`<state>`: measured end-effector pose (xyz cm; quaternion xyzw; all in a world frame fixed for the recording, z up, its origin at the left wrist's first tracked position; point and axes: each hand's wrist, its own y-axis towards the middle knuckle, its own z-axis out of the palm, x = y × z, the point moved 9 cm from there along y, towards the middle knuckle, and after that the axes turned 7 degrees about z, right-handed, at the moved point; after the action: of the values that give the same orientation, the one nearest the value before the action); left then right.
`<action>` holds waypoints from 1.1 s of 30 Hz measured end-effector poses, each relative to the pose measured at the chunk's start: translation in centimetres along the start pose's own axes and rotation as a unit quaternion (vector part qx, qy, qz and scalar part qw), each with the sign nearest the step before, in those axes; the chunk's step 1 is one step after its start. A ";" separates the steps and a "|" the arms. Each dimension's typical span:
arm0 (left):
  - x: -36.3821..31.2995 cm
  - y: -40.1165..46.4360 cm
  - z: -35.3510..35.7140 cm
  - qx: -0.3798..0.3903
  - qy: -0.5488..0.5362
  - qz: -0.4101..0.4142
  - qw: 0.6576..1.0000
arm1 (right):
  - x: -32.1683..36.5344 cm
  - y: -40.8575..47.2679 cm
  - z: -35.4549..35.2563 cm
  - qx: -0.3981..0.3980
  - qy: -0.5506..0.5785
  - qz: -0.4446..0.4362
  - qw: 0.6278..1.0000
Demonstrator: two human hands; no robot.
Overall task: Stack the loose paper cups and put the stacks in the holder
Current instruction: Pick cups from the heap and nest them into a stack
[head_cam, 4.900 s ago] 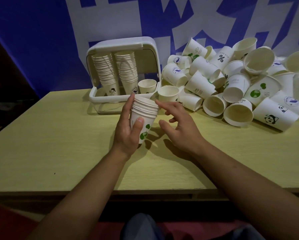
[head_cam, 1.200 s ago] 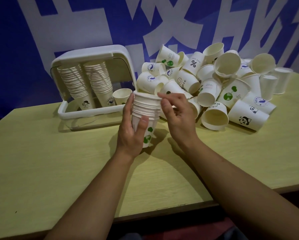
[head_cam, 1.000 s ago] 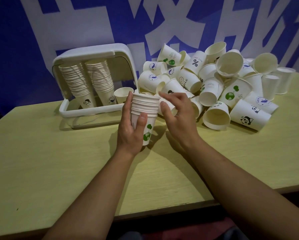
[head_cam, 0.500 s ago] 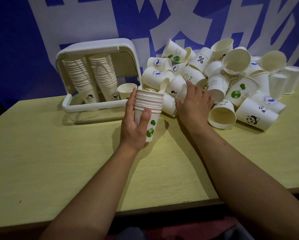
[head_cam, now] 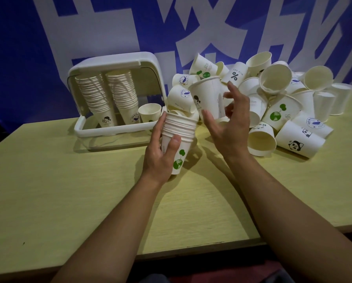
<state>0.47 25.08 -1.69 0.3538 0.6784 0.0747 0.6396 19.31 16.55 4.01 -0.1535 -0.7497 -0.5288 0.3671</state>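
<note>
My left hand (head_cam: pixel 160 154) grips a short stack of nested paper cups (head_cam: pixel 180 135), held upright just above the table; the bottom cup shows a green globe print. My right hand (head_cam: pixel 230 121) holds a single paper cup (head_cam: pixel 206 94) with a small figure printed on it, upright, up and to the right of the stack. A heap of loose paper cups (head_cam: pixel 283 111) lies on the table at the right. The white holder (head_cam: pixel 109 127) stands behind the stack at the left, lid up, with two tall cup stacks and one lone cup inside.
The yellow-green table (head_cam: pixel 69 190) has its front edge near me. A blue wall with large white lettering (head_cam: pixel 171 27) rises right behind the holder and the heap. A few translucent cups (head_cam: pixel 340 101) stand at the heap's far right.
My right hand reached into the heap, took one cup with a figure print and lifted it out toward the stack. The left hand kept the stack nearly still.
</note>
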 end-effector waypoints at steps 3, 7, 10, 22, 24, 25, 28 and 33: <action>-0.4 -0.3 0.7 0.039 -0.003 0.005 0.999 | 0.7 -0.4 -1.0 -0.018 0.064 -0.013 0.998; -0.6 -0.6 1.6 0.096 0.015 0.006 0.995 | 1.1 -0.6 -1.1 -0.006 0.110 -0.014 0.994; -1.0 -0.8 2.0 0.120 0.045 0.022 0.992 | 1.9 -1.4 0.4 0.067 0.113 -0.042 0.990; -0.5 -0.2 0.8 0.060 0.040 0.021 0.997 | 0.3 -2.5 2.4 0.167 0.129 0.060 0.976; -0.4 0.2 -0.3 0.006 0.023 0.024 0.999 | 0.8 -2.9 2.7 0.176 0.121 0.034 0.976; -0.4 0.3 -0.8 -0.017 0.023 0.029 0.999 | 1.0 -3.2 3.1 0.186 0.117 0.026 0.975; -0.3 0.4 -1.6 -0.052 0.035 0.046 0.997 | 0.8 -4.0 4.1 0.221 0.125 0.046 0.966; -0.5 0.6 -2.0 -0.055 0.019 0.057 0.997 | 1.2 -5.1 5.3 0.275 0.107 0.047 0.954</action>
<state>-1.17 25.89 -0.63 0.3546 0.6641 0.1549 0.6397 13.32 19.15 0.49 -0.0246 -0.8143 -0.2979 0.4976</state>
